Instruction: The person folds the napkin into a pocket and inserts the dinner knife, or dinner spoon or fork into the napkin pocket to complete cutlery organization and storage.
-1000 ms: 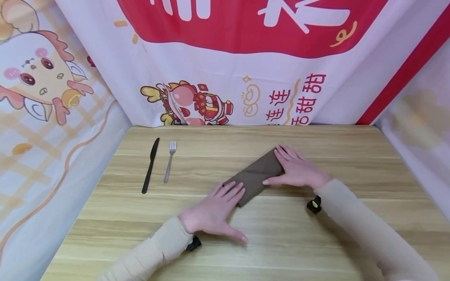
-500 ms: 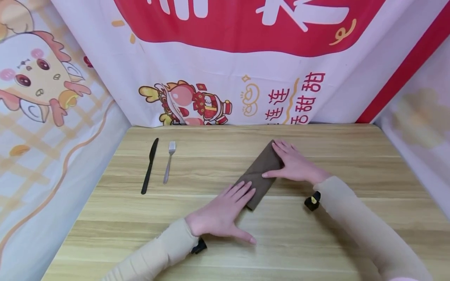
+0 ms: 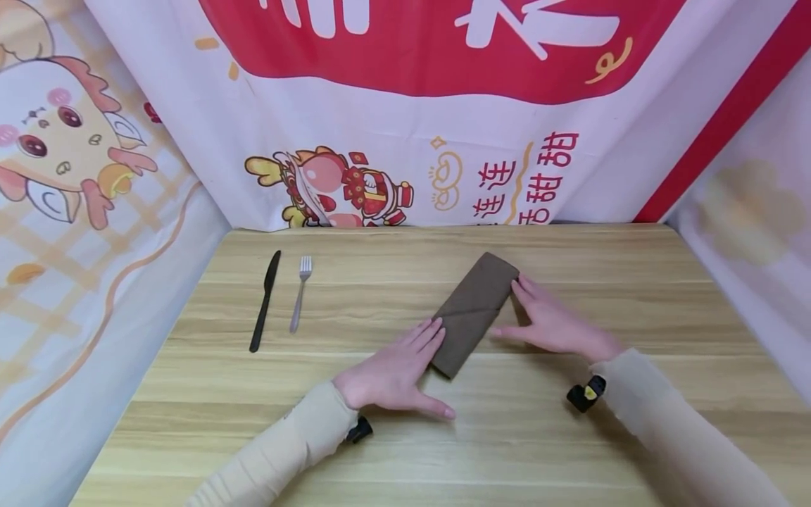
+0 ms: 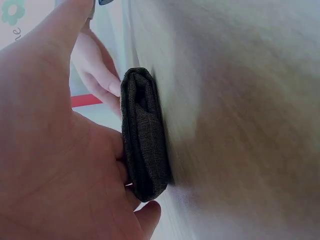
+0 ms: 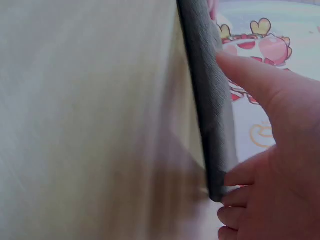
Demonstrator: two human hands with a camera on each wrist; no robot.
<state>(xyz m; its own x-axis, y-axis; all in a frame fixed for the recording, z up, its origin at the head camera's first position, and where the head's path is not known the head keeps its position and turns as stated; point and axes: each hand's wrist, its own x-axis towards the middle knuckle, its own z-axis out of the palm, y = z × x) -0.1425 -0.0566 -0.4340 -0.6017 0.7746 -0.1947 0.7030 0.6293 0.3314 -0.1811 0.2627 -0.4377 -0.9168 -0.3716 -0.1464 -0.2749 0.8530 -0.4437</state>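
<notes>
A dark brown folded cloth napkin (image 3: 475,310) lies slantwise on the wooden table. My left hand (image 3: 395,373) rests with straight fingers on its lower left edge, thumb spread away from it. Beside the upper right edge is my right hand (image 3: 554,320), fingertips touching the corner and thumb near the long side. In the left wrist view, the rolled layers at the end of the napkin (image 4: 145,135) show, with the left palm next to them. The right wrist view has the napkin's long side (image 5: 207,100) along the thumb and fingers of the right hand (image 5: 285,130).
A black knife (image 3: 265,303) and a silver fork (image 3: 300,292) lie at the left of the table (image 3: 253,415). Behind the table hangs a printed red and white curtain (image 3: 380,113), and patterned cloth hangs at both sides.
The napkin has turned to a steeper slant. My right hand has slid off its top to the right edge, and my left hand has shifted slightly right, then back onto the left edge.
</notes>
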